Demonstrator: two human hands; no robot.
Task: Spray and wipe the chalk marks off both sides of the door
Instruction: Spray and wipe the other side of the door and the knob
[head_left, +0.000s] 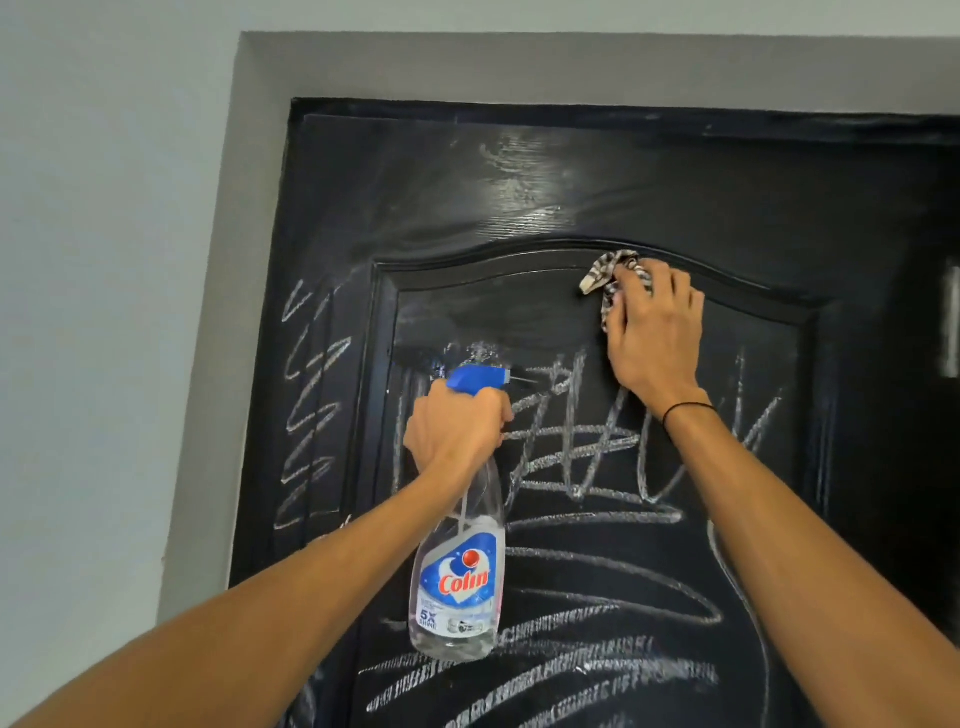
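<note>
1 spray bottle (460, 566), 1 cloth (613, 275), 1 door (675, 182)

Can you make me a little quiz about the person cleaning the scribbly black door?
1. Which hand holds the spray bottle?
2. True or false: the cloth is pressed against the door near the top of the arched panel.
3. Where is chalk left? A) only above the arch B) on the panel below the hands and on the left strip C) nowhere

Key: 1. The left hand, gripping the bottle's neck under the blue trigger head. 2. True; the right hand holds it there. 3. B.
</note>
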